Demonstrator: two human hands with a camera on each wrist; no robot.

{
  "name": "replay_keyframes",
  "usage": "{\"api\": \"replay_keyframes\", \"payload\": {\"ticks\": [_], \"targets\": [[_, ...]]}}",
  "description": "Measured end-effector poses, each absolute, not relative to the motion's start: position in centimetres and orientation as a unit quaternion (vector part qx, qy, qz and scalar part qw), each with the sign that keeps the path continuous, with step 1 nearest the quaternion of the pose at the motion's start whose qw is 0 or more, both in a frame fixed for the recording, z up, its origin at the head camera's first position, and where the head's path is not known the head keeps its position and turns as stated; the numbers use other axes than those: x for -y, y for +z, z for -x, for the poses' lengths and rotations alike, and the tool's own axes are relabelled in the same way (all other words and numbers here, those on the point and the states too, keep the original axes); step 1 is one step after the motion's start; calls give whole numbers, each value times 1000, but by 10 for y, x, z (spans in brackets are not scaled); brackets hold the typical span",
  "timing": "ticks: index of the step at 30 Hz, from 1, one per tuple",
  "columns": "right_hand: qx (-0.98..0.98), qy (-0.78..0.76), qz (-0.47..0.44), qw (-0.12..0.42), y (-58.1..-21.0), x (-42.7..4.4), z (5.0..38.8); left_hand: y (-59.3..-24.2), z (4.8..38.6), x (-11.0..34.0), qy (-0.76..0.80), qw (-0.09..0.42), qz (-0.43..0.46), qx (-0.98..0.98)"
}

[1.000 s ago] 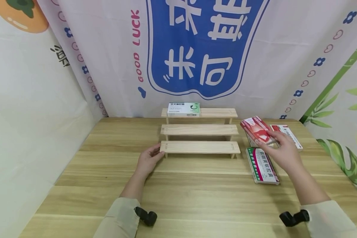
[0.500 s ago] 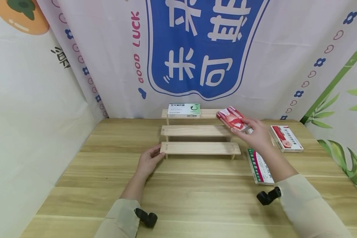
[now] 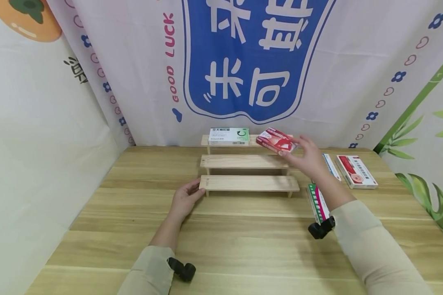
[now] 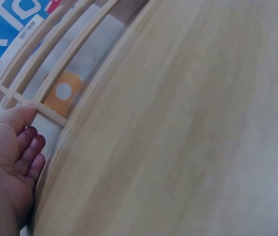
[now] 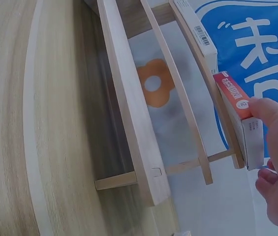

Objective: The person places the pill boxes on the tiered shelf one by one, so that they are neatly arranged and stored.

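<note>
Pink "GOOD LUCK" runs up the white backdrop cloth (image 3: pixel 147 82), beside the sideways white characters 未来可期 on its blue panel (image 3: pixel 251 57). The white-and-green medicine box (image 3: pixel 227 136) is headed 全天麻胶囊; a "12" seems to stand in the red medicine box's (image 3: pixel 273 140) white oval, its finer print illegible.

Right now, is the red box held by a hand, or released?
Held: the head view shows the right hand pinching the red box at its right end.

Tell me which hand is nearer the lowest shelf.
Left: the left hand touches the lowest shelf at its left end; the right hand, holding a red box, is back by the top shelf.
</note>
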State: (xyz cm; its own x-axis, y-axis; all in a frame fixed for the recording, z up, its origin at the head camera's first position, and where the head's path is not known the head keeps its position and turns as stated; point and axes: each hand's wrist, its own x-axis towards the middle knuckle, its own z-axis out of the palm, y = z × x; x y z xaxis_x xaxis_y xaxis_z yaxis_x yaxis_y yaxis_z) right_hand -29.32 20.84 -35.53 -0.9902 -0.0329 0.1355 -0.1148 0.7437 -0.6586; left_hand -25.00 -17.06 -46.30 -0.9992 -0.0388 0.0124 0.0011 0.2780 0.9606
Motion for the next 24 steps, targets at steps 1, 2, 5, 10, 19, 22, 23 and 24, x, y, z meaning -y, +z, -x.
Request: {"api": "replay_keyframes", "payload": {"ticks": [1, 2, 5, 10, 19, 22, 23, 24], "targets": [[931, 358, -35, 64, -356, -209, 294, -463, 250, 171, -601, 17, -11, 799], [931, 358, -30, 69, -356, -209, 295, -463, 251, 171, -602, 16, -11, 798], [927, 368, -19, 75, -357, -209, 296, -462, 251, 171, -599, 17, -10, 800], [912, 407, -15, 55, -359, -208, 299, -461, 251, 171, -599, 16, -13, 801], [900, 432, 8, 59, -360, -201, 311, -461, 250, 171, -598, 21, -8, 801], [895, 443, 15, 59, -361, -199, 313, -462, 250, 171, -599, 22, -10, 800], [894, 444, 17, 59, -361, -198, 314, -463, 250, 170, -601, 22, -11, 799], [894, 444, 17, 61, -361, -198, 314, -463, 250, 170, -602, 22, -12, 798]]}}
